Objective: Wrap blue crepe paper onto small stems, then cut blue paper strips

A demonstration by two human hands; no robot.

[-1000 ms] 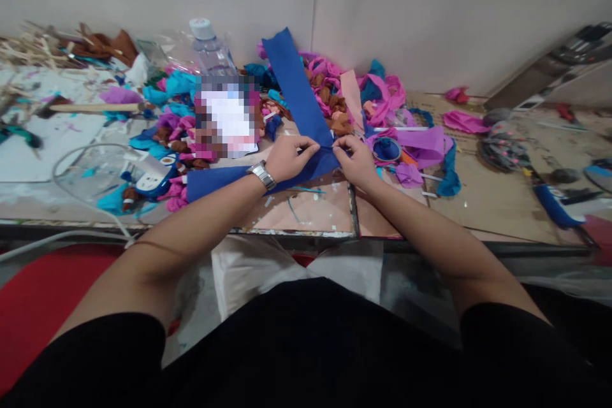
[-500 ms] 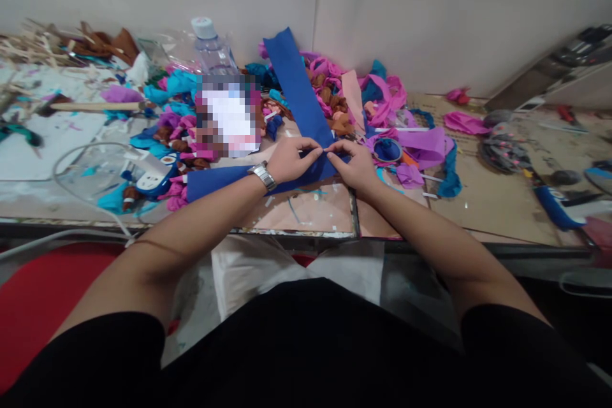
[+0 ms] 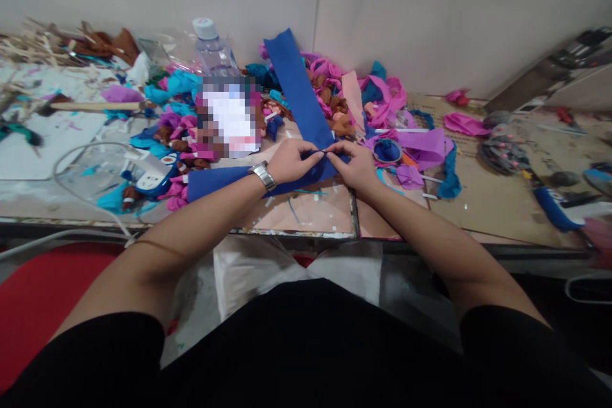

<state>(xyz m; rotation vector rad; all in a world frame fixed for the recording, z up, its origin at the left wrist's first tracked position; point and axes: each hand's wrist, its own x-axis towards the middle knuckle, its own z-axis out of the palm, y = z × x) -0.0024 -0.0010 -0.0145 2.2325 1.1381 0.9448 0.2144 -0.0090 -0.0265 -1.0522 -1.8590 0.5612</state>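
A long dark-blue strip (image 3: 300,97), cloth-like, reaches back toward the wall. A second blue length (image 3: 217,180) runs left along the table and under my left wrist; the two come together at my fingers. My left hand (image 3: 292,161), with a metal watch on its wrist, pinches the blue material between thumb and forefinger. Right beside it, my right hand (image 3: 354,164) pinches the same spot, fingertips almost touching the left ones. A thin dark edge shows between the fingertips; its finer detail is too small to make out.
Crumpled pink, purple, teal and brown pieces (image 3: 329,73) lie heaped behind my hands. A clear bottle (image 3: 215,51) and a blurred-out white item (image 3: 229,118) stand left. Further left are a power strip (image 3: 155,175) with its cable and a wooden-handled hammer (image 3: 95,106). Cardboard (image 3: 482,197) covers the right side.
My fingertips have shifted slightly at the join, and a dark edge of the blue strip now shows between them. Both arms stay nearly in place.
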